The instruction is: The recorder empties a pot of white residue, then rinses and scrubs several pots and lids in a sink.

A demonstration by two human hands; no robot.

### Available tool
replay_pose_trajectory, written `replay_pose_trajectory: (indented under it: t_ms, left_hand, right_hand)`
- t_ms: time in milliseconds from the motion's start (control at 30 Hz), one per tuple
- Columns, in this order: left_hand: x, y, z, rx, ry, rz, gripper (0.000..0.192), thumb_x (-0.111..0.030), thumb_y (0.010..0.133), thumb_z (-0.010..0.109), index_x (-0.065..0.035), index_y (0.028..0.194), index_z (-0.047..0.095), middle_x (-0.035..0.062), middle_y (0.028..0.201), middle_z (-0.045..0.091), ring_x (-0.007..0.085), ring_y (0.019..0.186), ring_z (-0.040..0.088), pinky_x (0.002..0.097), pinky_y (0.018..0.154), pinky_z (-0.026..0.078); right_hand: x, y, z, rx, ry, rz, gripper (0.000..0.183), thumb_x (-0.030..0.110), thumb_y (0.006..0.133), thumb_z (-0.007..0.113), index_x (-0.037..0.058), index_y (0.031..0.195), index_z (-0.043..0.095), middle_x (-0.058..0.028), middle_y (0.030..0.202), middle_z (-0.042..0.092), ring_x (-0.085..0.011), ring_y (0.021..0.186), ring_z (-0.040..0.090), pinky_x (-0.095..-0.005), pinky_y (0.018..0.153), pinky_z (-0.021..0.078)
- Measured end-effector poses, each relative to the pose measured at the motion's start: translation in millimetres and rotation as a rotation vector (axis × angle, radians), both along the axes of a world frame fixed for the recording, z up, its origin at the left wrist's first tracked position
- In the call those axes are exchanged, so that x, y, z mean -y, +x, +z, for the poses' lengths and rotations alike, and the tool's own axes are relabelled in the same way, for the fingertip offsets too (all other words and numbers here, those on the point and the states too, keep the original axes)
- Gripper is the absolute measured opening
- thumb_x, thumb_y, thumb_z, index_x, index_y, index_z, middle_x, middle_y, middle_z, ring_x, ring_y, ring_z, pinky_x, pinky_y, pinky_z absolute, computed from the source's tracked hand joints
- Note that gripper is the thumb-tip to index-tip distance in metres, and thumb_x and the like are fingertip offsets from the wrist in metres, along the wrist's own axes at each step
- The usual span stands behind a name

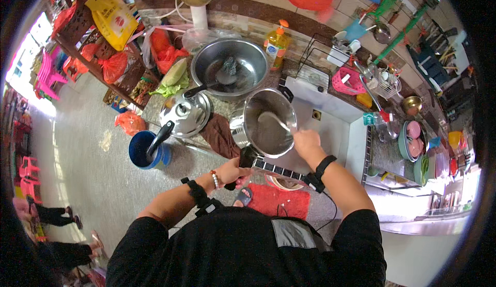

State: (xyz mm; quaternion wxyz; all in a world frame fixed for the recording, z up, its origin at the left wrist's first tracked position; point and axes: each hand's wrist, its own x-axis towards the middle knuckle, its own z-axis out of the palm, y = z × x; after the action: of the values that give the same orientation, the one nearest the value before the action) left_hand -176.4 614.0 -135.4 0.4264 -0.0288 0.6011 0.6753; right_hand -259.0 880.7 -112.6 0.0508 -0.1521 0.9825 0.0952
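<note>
My left hand is closed around the black handle of a stainless steel pot. The pot is tilted over the edge of a pale sink basin, its mouth turned up towards me. In my right hand is the shaft of a ladle, with its bowl inside the pot. To the left lies a shiny metal lid on the counter. A brown cloth lies between lid and pot. Behind them, a large metal basin holds a black-handled ladle and a dark scouring pad.
A leafy vegetable and a yellow pump bottle flank the basin. On the floor at left stands a blue bucket, a black handle above it. A wire rack and pink basket line the wall. A red mat lies below.
</note>
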Motion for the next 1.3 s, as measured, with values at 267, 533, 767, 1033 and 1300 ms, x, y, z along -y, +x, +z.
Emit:
replay_pose_trajectory:
  t_ms: [267, 533, 767, 1033, 1300]
  left_hand:
    - [28, 14, 18, 0.025, 0.036, -0.066, 0.021, -0.019, 0.084, 0.062, -0.0049, 0.083, 0.047, 0.0029, 0.059, 0.048, 0.0126, 0.044, 0.043, 0.0280, 0.038, 0.038]
    - [58, 25, 49, 0.049, -0.049, -0.037, 0.023, -0.017, 0.085, 0.058, -0.0069, 0.069, 0.046, -0.0001, 0.052, 0.040, 0.0116, 0.042, 0.041, 0.0278, 0.040, 0.036]
    - [48, 37, 42, 0.012, -0.139, 0.017, 0.029, -0.020, 0.085, 0.060, -0.0077, 0.062, 0.045, 0.0009, 0.053, 0.044, 0.0119, 0.042, 0.043, 0.0287, 0.040, 0.036]
    - [21, 50, 43, -0.028, -0.154, 0.092, 0.030, -0.020, 0.087, 0.056, -0.0068, 0.062, 0.045, 0.0009, 0.051, 0.044, 0.0112, 0.042, 0.042, 0.0283, 0.040, 0.036]
    - [-6, 70, 35, 0.081, -0.153, 0.315, 0.023, -0.022, 0.084, 0.060, -0.0070, 0.073, 0.046, 0.0002, 0.056, 0.046, 0.0101, 0.043, 0.042, 0.0269, 0.041, 0.035]
  right_hand:
    - [32, 44, 16, 0.493, -0.328, -0.252, 0.031, 0.015, 0.076, 0.048, 0.0150, 0.103, 0.064, -0.0184, 0.095, 0.062, -0.0361, 0.088, 0.060, -0.0441, 0.079, 0.0470]
    - [56, 54, 30, 0.139, -0.224, -0.055, 0.045, 0.011, 0.080, 0.045, 0.0187, 0.124, 0.050, -0.0183, 0.092, 0.061, -0.0342, 0.084, 0.061, -0.0438, 0.071, 0.0488]
    - [47, 17, -7, -0.115, -0.047, 0.237, 0.042, 0.012, 0.085, 0.043, 0.0139, 0.127, 0.043, -0.0133, 0.091, 0.062, -0.0291, 0.078, 0.063, -0.0383, 0.062, 0.0519]
    - [35, 16, -28, 0.353, -0.389, 0.124, 0.020, 0.011, 0.077, 0.047, 0.0010, 0.081, 0.065, -0.0203, 0.081, 0.065, -0.0326, 0.074, 0.065, -0.0429, 0.059, 0.0515]
    - [18, 14, -3, 1.019, -0.556, 0.021, 0.037, 0.007, 0.077, 0.046, 0.0128, 0.111, 0.058, -0.0117, 0.062, 0.058, -0.0237, 0.051, 0.058, -0.0359, 0.043, 0.0464]
